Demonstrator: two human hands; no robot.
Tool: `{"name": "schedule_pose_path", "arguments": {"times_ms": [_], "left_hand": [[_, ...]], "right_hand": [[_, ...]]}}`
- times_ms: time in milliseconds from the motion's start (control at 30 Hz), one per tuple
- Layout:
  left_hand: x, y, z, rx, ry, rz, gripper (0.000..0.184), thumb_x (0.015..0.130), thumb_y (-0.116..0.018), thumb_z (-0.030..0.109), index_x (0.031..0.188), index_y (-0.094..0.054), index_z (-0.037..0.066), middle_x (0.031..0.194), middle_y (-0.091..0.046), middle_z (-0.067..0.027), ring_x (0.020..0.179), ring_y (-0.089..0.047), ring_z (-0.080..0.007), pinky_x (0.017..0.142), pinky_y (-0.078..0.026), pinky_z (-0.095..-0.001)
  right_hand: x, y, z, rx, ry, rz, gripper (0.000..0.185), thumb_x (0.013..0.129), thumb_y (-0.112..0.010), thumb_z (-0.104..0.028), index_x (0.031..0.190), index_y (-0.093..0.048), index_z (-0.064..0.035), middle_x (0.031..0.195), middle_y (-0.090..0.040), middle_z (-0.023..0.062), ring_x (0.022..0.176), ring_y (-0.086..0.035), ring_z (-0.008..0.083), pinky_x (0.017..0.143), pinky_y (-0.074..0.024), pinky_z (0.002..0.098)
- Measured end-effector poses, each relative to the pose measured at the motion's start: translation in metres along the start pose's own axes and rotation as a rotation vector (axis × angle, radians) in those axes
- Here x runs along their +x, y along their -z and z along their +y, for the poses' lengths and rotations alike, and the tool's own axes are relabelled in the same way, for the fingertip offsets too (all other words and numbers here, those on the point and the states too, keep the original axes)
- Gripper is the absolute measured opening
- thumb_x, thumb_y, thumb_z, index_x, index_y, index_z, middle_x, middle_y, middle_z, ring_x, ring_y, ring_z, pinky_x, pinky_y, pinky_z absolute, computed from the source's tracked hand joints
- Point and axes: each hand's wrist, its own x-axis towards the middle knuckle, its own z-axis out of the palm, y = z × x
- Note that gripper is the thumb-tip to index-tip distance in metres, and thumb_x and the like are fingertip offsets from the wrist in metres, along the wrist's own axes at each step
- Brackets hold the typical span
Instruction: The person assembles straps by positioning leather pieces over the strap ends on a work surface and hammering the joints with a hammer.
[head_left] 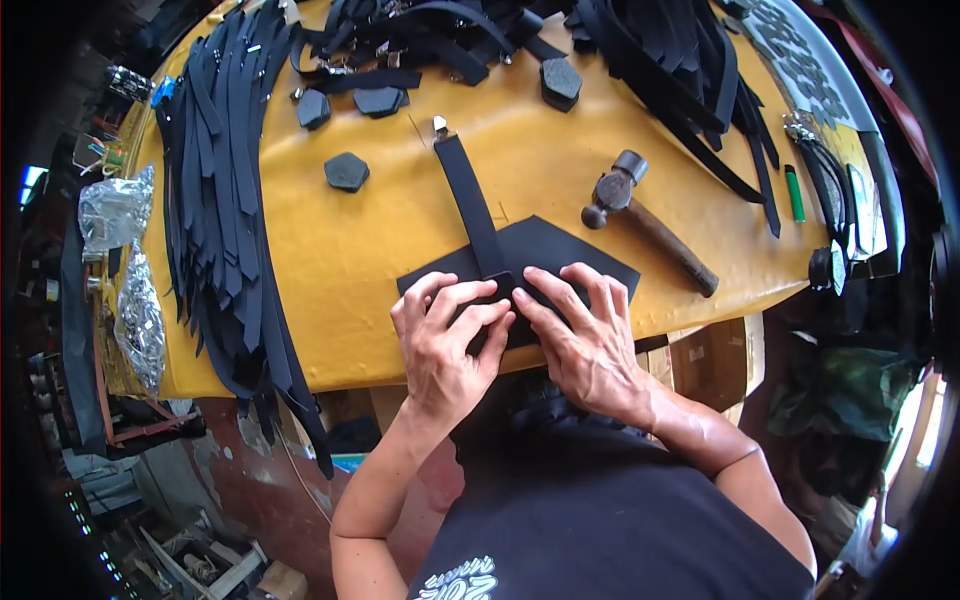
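Observation:
A black strap [466, 195] with a metal clip [440, 125] at its far end lies on the yellow table. Its near end rests over a dark angular pad [540, 248], looking folded or doubled there. My left hand [440, 345] is closed at that end from the left, thumb and fingers bent onto it. From the right, my right hand [590, 345] pinches the same end with thumb and forefinger, while its other fingers curve over the pad. What lies under the fingertips is partly hidden. To the right of the pad is a ball-peen hammer [650, 220] with a wooden handle.
Long black straps [215, 190] hang over the table's near edge at left. More straps [665, 70] are heaped at the back right, others with clips at the back. Several dark hexagonal blocks [347, 172] sit on the yellow tabletop [340, 270]. A green lighter [794, 193] lies far right.

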Motion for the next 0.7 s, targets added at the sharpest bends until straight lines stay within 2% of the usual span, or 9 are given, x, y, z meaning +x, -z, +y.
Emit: {"name": "schedule_pose_path", "arguments": {"times_ms": [133, 400, 467, 600, 667, 700], "left_hand": [[-0.001, -0.001, -0.006, -0.041, -0.005, 0.010, 0.017, 0.079, -0.085, 0.019, 0.095, -0.077, 0.015, 0.108, -0.072, 0.0041, 0.115, -0.058, -0.0240, 0.099, -0.039, -0.0402], [-0.001, 0.001, -0.001, 0.017, -0.009, 0.003, 0.023, 0.085, -0.081, 0.025, 0.104, -0.077, 0.014, 0.114, -0.069, 0.0005, 0.116, -0.058, -0.0250, 0.100, -0.038, -0.0416], [-0.001, 0.001, -0.001, 0.008, 0.002, 0.014, 0.023, 0.085, -0.081, 0.024, 0.104, -0.076, 0.012, 0.111, -0.070, 0.0003, 0.116, -0.058, -0.0250, 0.100, -0.038, -0.0419], [0.002, 0.003, 0.000, 0.067, -0.068, 0.029, 0.022, 0.084, -0.082, 0.023, 0.101, -0.077, 0.010, 0.106, -0.072, -0.0012, 0.113, -0.060, -0.0266, 0.098, -0.042, -0.0408], [0.004, 0.004, -0.001, 0.064, -0.077, 0.034, 0.021, 0.083, -0.083, 0.022, 0.100, -0.078, 0.010, 0.105, -0.073, -0.0008, 0.112, -0.060, -0.0260, 0.098, -0.042, -0.0407], [0.002, 0.003, 0.000, 0.060, -0.067, 0.035, 0.021, 0.083, -0.083, 0.022, 0.100, -0.078, 0.010, 0.105, -0.073, -0.0005, 0.112, -0.061, -0.0257, 0.098, -0.042, -0.0407]], "right_hand": [[0.002, 0.008, 0.005, 0.044, 0.004, -0.064, 0.050, 0.080, -0.071, -0.011, 0.130, -0.067, -0.0107, 0.147, -0.057, 0.0034, 0.123, -0.049, 0.0299, 0.100, -0.0375, 0.0438], [0.015, 0.008, 0.001, 0.062, -0.009, -0.026, 0.038, 0.085, -0.071, -0.016, 0.122, -0.069, -0.0072, 0.129, -0.060, 0.0048, 0.112, -0.051, 0.0292, 0.097, -0.0385, 0.0439], [0.018, 0.008, 0.005, 0.039, 0.028, -0.013, 0.034, 0.088, -0.071, -0.018, 0.119, -0.070, -0.0072, 0.127, -0.060, 0.0052, 0.111, -0.052, 0.0287, 0.095, -0.0398, 0.0441], [0.018, 0.026, 0.016, 0.100, 0.120, -0.033, 0.031, 0.086, -0.074, -0.019, 0.116, -0.072, -0.0107, 0.123, -0.064, 0.0054, 0.115, -0.055, 0.0293, 0.097, -0.0414, 0.0438], [0.015, 0.051, 0.031, 0.026, 0.039, 0.134, 0.032, 0.083, -0.079, -0.017, 0.114, -0.072, -0.0113, 0.121, -0.065, 0.0071, 0.115, -0.056, 0.0306, 0.098, -0.0416, 0.0447], [0.011, 0.065, 0.037, -0.087, -0.089, 0.164, 0.037, 0.084, -0.078, -0.017, 0.120, -0.070, -0.0112, 0.120, -0.063, 0.0093, 0.115, -0.056, 0.0319, 0.097, -0.0415, 0.0455]]}}
